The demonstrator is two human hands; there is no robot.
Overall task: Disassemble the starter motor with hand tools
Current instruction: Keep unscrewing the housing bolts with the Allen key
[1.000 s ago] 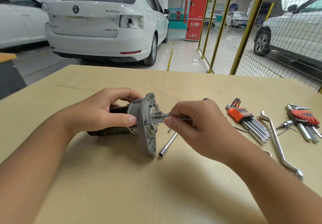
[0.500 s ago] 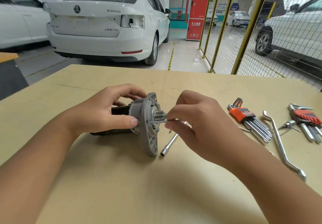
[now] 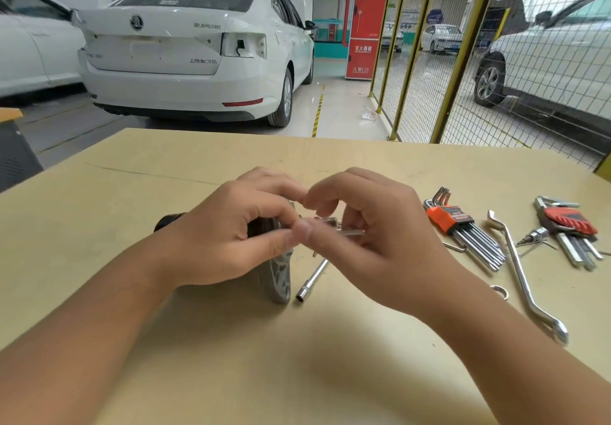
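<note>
Hands (image 3: pixel 307 226) on starter motor (image 3: pixel 279 275), table (image 3: pixel 231 358)

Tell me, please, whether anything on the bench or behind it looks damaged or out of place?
On the table nothing stands out. Behind it, the white car lacks its right tail lamp: an open cavity shows with a wire hanging.

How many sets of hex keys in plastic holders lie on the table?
2. An orange-holder hex key set lies just right of the right hand. A red-holder hex key set lies near the table's right edge. Loose keys nearby are not counted.
</note>
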